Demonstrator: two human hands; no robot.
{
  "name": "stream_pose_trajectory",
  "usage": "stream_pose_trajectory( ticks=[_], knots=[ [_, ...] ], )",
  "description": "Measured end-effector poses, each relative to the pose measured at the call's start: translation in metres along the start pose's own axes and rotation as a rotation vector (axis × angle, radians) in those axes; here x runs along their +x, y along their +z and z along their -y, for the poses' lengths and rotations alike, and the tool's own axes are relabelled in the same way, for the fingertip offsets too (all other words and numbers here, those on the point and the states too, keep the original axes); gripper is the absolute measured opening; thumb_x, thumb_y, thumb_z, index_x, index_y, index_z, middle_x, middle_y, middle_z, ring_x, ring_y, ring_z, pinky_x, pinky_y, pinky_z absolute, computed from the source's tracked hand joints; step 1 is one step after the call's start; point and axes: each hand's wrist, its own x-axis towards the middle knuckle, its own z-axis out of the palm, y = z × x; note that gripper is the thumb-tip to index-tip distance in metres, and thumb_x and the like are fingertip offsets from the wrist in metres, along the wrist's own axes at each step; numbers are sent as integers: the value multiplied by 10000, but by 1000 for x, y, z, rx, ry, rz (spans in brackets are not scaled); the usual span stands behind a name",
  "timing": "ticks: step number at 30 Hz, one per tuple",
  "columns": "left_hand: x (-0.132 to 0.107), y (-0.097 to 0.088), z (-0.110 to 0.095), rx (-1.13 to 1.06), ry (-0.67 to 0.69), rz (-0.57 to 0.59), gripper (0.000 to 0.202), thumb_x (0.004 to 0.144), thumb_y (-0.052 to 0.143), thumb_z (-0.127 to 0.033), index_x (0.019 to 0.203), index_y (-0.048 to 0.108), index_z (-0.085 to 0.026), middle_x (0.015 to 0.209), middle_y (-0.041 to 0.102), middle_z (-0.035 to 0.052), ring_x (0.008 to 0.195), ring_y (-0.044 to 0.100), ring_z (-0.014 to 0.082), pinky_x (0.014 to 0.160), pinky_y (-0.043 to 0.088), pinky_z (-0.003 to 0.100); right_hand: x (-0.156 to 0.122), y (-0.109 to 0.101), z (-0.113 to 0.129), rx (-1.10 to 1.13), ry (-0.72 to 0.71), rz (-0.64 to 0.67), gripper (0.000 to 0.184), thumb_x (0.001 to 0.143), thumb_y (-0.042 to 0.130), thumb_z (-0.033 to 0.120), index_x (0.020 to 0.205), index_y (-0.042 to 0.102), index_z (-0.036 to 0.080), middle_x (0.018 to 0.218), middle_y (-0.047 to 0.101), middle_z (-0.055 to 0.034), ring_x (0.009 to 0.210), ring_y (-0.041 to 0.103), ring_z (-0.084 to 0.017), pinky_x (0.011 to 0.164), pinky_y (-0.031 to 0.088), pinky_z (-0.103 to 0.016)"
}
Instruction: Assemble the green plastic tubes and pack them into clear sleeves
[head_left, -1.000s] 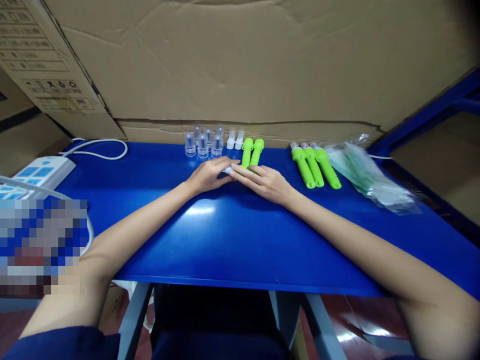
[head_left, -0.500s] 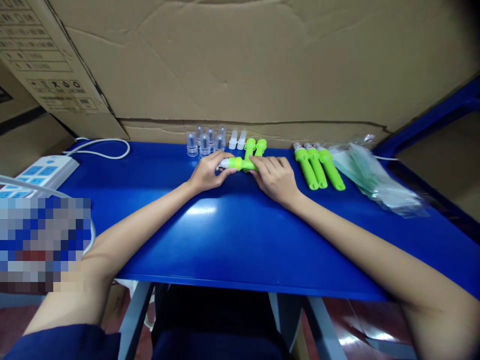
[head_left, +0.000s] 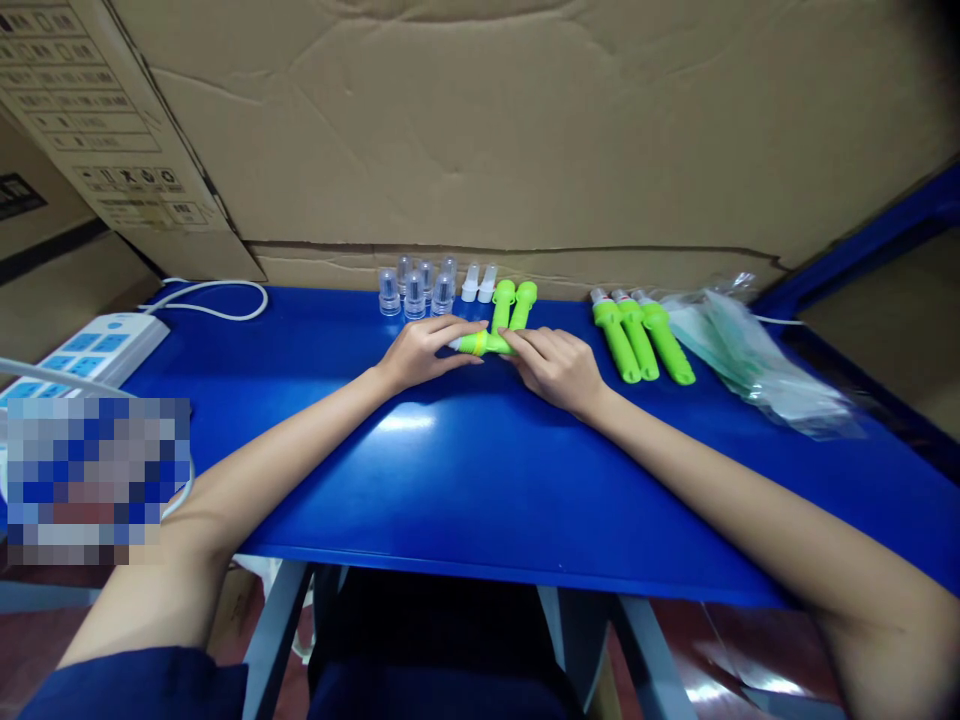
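Both hands are on a bright green plastic handle (head_left: 499,343) with a yellow ring and a whitish tip, held level just above the table. My left hand (head_left: 427,352) is around the tip end, its thumb below and fingers above, near the yellow ring. At the other end, my right hand (head_left: 556,368) is closed on the green part and hides much of it. Right behind lie two similar green handles (head_left: 523,300). Beside these stand two small white caps (head_left: 470,284) and several clear plastic caps (head_left: 414,296).
Three green handles with clear tips (head_left: 632,340) lie to the right, next to clear plastic bags (head_left: 765,365). A white power strip (head_left: 112,345) with a cable is on the left. Cardboard (head_left: 480,130) stands along the back of the blue table (head_left: 450,480).
My left fingers have slid right along the handle, from the whitish tip towards the yellow ring. The handle sits slightly nearer to me. My right hand keeps its hold.
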Motion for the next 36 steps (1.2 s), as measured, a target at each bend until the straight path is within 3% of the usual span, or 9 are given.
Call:
stream_pose_trajectory(
  ticks=[10, 19, 26, 29, 31, 36],
  knots=[
    [-2, 0, 2, 33, -66, 34, 469, 913, 690, -479, 1200, 694, -108, 998, 768, 129, 842, 745, 185, 737, 576, 278, -3, 6, 0, 132, 61, 100, 343, 1055, 470, 305, 1174, 694, 74, 966, 774, -130, 774, 674, -201, 663, 439, -322],
    [-1, -2, 2, 78, -46, 56, 449, 942, 645, -482, 1170, 682, -97, 987, 765, 139, 881, 738, 211, 793, 570, 316, -3, 9, 0, 236, 122, 152, 380, 1053, 456, 328, 1230, 676, 74, 1009, 768, -160, 846, 702, -233, 693, 475, -334],
    [-3, -1, 2, -6, -138, 89, 490, 924, 660, -522, 1180, 700, -107, 973, 766, 136, 739, 713, 165, 670, 554, 275, -4, 10, 0, 309, 169, 215, 377, 1039, 450, 321, 1227, 670, 78, 1060, 763, -184, 947, 725, -264, 784, 545, -362],
    [-3, 0, 2, -53, -168, 92, 479, 915, 685, -495, 1199, 694, -110, 1036, 768, 147, 767, 726, 160, 628, 546, 247, -4, 10, 0, 330, 191, 232, 371, 1037, 458, 322, 1240, 664, 90, 1101, 759, -185, 982, 724, -266, 813, 551, -368],
    [-3, 0, 2, -76, -173, 87, 504, 910, 697, -482, 1244, 666, -107, 1127, 755, 168, 888, 746, 185, 668, 568, 251, -4, 9, 0, 332, 200, 235, 369, 1039, 454, 323, 1241, 661, 94, 1124, 756, -183, 998, 722, -266, 827, 550, -368],
    [1, 0, 6, -61, -133, 38, 549, 881, 743, -449, 1298, 618, -114, 1199, 726, 175, 1137, 699, 245, 977, 563, 389, -3, 8, 0, 296, 184, 217, 390, 1045, 432, 326, 1234, 655, 69, 1094, 760, -182, 983, 724, -262, 813, 552, -355]
  ],
)
